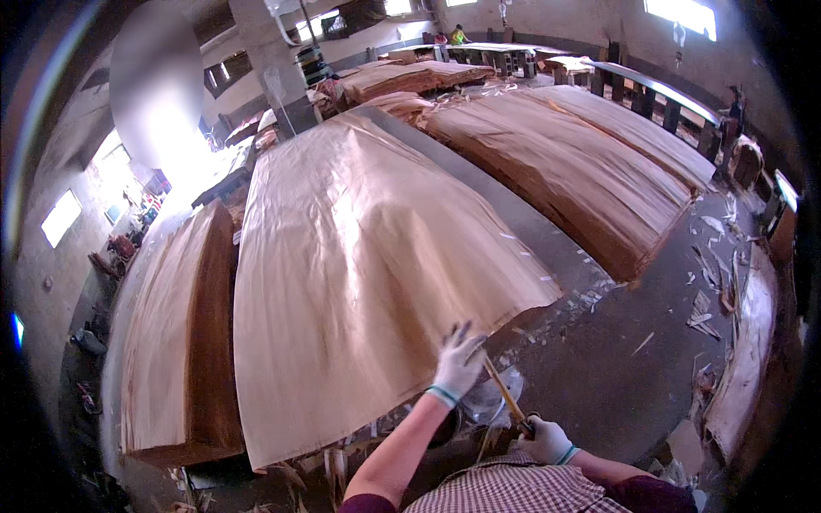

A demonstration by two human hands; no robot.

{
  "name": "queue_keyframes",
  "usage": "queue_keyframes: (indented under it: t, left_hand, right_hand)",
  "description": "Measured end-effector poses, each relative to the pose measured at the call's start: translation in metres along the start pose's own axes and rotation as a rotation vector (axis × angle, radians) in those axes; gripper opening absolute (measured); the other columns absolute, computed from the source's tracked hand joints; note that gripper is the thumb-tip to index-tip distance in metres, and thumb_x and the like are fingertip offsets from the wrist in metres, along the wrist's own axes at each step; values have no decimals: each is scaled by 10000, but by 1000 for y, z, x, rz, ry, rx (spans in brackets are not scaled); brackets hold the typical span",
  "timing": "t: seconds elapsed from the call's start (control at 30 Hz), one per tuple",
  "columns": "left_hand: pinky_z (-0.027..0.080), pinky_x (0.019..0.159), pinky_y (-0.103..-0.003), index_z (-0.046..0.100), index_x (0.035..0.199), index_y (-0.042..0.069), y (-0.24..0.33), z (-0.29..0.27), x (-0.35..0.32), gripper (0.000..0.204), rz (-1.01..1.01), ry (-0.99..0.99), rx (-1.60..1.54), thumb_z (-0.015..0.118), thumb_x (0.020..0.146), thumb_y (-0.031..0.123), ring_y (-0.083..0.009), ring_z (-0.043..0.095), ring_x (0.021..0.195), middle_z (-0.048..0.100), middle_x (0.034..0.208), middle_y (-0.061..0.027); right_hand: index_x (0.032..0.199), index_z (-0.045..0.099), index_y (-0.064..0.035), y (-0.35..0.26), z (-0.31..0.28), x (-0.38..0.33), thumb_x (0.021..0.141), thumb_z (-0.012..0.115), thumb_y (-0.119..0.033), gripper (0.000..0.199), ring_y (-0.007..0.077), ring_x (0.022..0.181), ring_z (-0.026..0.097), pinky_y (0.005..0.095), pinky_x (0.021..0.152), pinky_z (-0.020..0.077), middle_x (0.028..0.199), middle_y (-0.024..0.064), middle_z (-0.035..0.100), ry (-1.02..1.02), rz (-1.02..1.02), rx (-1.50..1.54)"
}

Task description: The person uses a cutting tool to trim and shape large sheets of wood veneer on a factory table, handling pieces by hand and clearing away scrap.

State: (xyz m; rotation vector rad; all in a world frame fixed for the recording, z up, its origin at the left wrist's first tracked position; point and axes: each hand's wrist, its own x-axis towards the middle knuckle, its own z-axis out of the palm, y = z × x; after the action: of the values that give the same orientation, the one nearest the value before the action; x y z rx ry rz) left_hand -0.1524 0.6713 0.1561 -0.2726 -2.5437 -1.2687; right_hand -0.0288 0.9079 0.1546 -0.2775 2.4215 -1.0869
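Note:
A large pale veneer sheet lies rumpled across the middle, with small white pieces along its right edge. My left hand, in a white glove, is over the sheet's near edge with its fingers stretched out and apart. Low in front of my body, my gloved right hand is closed round the dark end of a narrow yellow-brown stick. The stick slants up to beside my left hand; whether they touch I cannot tell. Clear plastic shows behind the stick.
Thick veneer stacks stand at the left and right. Scraps litter the grey floor at the right. Further back are a long bench, a pillar and a person in bright green.

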Motion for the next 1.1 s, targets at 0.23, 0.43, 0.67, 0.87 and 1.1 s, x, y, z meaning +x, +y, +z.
queue_keyframes:
  t: [0.23, 0.43, 0.67, 0.87, 1.1]
  left_hand:
    - [316, 1048, -356, 632, 1103, 29, -79, -108, -111, 315, -327, 296, -390, 584, 804, 116, -294, 401, 1263, 449, 1335, -174]
    - [389, 979, -275, 381, 1357, 17, -88, -151, -140, 538, -477, 174, -471, 564, 879, 182, -172, 451, 1212, 454, 1341, -142]
    - [499, 841, -345, 302, 1389, 102, -57, -254, -169, 630, -951, 261, -934, 491, 909, 464, -263, 498, 1106, 356, 1385, -117]
    - [503, 646, -334, 503, 1151, 112, -102, -319, -263, 354, -788, 433, -1250, 517, 911, 372, -148, 584, 783, 575, 1068, -25]
    - [445, 521, -214, 555, 1125, 43, -111, -489, -386, 281, -748, 846, -919, 581, 899, 207, -77, 534, 662, 593, 844, -19]
  right_hand:
    - [1012, 542, -10, 35, 51, -44, 750, 689, -341, 447, 291, 720, 643, 366, 650, 495, 761, 177, 624, -14, -7, -6]
    - [821, 551, -28, -84, 66, 71, 798, 603, -158, 141, 197, 553, 572, 307, 513, 436, 639, 104, 575, 97, -352, 137]
    - [766, 551, -78, -224, 216, 71, 823, 558, -34, 72, 35, 587, 448, 199, 495, 346, 673, -60, 500, -304, -215, 673]
    - [874, 561, -42, -277, 325, -20, 831, 575, -23, 49, 52, 622, 494, 212, 530, 404, 734, -38, 555, -668, -100, 664]
    - [1047, 549, 9, -398, 481, -54, 851, 577, -69, 212, 143, 752, 570, 303, 701, 499, 834, 63, 631, -889, -210, 433]
